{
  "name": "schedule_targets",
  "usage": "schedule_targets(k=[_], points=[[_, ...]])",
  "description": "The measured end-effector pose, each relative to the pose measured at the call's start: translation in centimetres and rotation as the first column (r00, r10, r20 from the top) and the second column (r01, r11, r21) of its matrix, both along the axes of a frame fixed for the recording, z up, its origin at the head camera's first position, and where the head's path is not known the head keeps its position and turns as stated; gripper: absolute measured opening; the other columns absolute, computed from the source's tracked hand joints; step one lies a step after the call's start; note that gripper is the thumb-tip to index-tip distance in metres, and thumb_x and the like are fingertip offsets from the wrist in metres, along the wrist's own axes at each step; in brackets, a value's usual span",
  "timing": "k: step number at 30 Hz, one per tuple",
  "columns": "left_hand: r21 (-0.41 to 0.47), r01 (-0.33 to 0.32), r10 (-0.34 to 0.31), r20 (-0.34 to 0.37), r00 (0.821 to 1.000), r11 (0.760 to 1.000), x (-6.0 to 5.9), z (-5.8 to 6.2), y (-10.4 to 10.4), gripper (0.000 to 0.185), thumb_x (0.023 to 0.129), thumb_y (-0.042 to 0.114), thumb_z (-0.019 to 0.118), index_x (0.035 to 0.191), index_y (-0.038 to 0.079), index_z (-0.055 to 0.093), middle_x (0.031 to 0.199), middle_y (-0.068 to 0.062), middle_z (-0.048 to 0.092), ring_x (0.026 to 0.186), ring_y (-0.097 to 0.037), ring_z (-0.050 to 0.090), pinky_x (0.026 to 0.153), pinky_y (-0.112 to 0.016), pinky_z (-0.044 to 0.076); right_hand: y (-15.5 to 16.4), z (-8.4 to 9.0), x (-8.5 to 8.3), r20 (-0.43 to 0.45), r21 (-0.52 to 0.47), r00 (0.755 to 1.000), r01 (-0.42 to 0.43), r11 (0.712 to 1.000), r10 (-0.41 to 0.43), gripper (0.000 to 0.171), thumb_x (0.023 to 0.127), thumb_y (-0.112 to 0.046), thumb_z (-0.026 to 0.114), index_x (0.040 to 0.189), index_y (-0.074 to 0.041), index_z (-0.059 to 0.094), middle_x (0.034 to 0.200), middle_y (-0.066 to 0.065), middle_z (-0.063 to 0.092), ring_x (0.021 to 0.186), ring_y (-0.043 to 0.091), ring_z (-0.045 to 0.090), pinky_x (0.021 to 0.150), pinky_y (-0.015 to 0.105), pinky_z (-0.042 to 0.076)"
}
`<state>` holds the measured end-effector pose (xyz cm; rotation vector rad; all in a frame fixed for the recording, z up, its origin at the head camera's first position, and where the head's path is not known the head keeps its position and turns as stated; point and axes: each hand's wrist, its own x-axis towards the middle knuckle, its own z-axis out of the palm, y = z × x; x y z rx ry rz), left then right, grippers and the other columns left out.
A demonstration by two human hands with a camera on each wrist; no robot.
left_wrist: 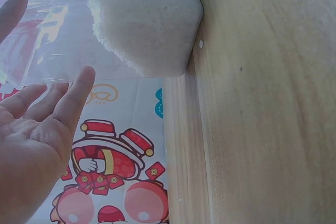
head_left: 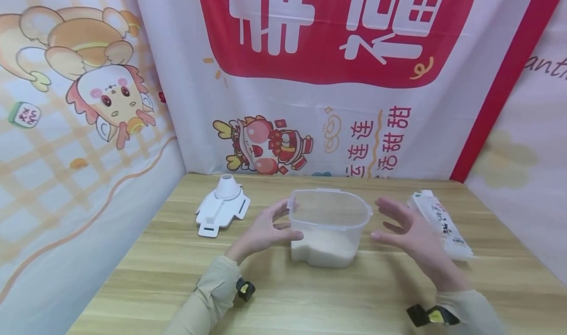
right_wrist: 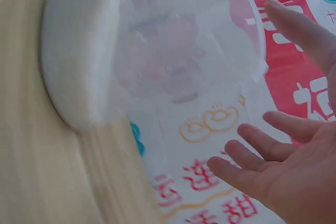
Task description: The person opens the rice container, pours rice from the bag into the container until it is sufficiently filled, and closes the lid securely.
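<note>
A clear plastic container (head_left: 328,227) stands upright on the wooden table, its bottom part filled with white rice (left_wrist: 152,24) heaped unevenly. At the container's left side, my left hand (head_left: 270,229) has its fingers spread, fingertips right at the wall and rim. On the other side my right hand (head_left: 409,231) is held apart from the container, fingers spread and nothing in them. The right wrist view shows that gap between the right fingers and the container (right_wrist: 184,51).
At the back left lies a white plastic lid (head_left: 223,209) with a cone-shaped spout. A white printed plastic bag (head_left: 443,224) lies on the right, beyond my right hand. Printed cloth (head_left: 177,104) hangs behind the wooden table (head_left: 301,300) and at both sides.
</note>
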<state>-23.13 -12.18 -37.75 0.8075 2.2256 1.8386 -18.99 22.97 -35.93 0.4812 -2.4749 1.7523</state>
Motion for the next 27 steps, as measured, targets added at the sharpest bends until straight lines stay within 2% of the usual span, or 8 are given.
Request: schedule_targets(k=[3, 5, 13, 20, 27], points=[[0.004, 0.002, -0.002, -0.004, 1.000, 1.000, 0.0, 0.0, -0.1, 0.083, 0.081, 0.014, 0.082, 0.150, 0.005, 0.036, 0.149, -0.015, 0.042, 0.139, -0.031, 0.034, 0.106, -0.050, 0.040, -1.0, -0.8, 0.2, 0.014, -0.125, 0.999, -0.028, 0.992, 0.030, 0.081, 0.083, -0.007, 0.079, 0.150, -0.002, 0.035, 0.149, 0.016, 0.041, 0.135, 0.032, 0.039, 0.103, 0.033, 0.042], [0.012, 0.002, -0.002, -0.008, 1.000, 1.000, -0.1, -0.1, -0.2, 0.084, 0.081, 0.015, 0.082, 0.150, 0.004, 0.036, 0.149, -0.016, 0.042, 0.139, -0.032, 0.033, 0.106, -0.052, 0.039, -1.6, -1.3, 0.2, 0.023, -0.159, 0.999, -0.024, 0.987, 0.028, 0.082, 0.083, -0.006, 0.079, 0.150, -0.001, 0.033, 0.150, 0.016, 0.040, 0.135, 0.030, 0.040, 0.104, 0.033, 0.042], [0.035, 0.018, -0.018, 0.019, 1.000, 0.999, 0.1, 0.4, -0.2, 0.081, 0.081, 0.009, 0.082, 0.149, 0.004, 0.037, 0.150, -0.019, 0.040, 0.140, -0.035, 0.030, 0.107, -0.056, 0.035, -2.3, -2.4, -0.1, 0.095, -0.168, 0.995, 0.018, 0.986, -0.002, 0.089, 0.083, -0.013, 0.080, 0.155, -0.008, 0.026, 0.157, 0.010, 0.030, 0.138, 0.028, 0.035, 0.106, 0.035, 0.038], [0.021, 0.010, -0.010, 0.031, 0.999, 1.000, 0.2, 0.5, -0.1, 0.083, 0.081, 0.008, 0.081, 0.150, 0.002, 0.035, 0.150, -0.016, 0.041, 0.140, -0.032, 0.032, 0.107, -0.054, 0.036, -2.3, -2.8, -0.2, 0.136, -0.190, 0.991, 0.024, 0.981, 0.002, 0.087, 0.086, -0.016, 0.078, 0.155, -0.010, 0.026, 0.155, 0.012, 0.032, 0.135, 0.038, 0.038, 0.100, 0.026, 0.043], [0.016, 0.011, -0.011, 0.023, 1.000, 1.000, 0.2, 0.4, 0.0, 0.083, 0.080, 0.008, 0.082, 0.150, 0.002, 0.036, 0.149, -0.016, 0.042, 0.139, -0.034, 0.033, 0.107, -0.053, 0.037, -2.3, -3.3, -0.4, 0.146, -0.209, 0.989, 0.029, 0.977, 0.002, 0.087, 0.085, -0.015, 0.078, 0.155, -0.011, 0.027, 0.155, 0.014, 0.033, 0.133, 0.039, 0.040, 0.100, 0.029, 0.044]])
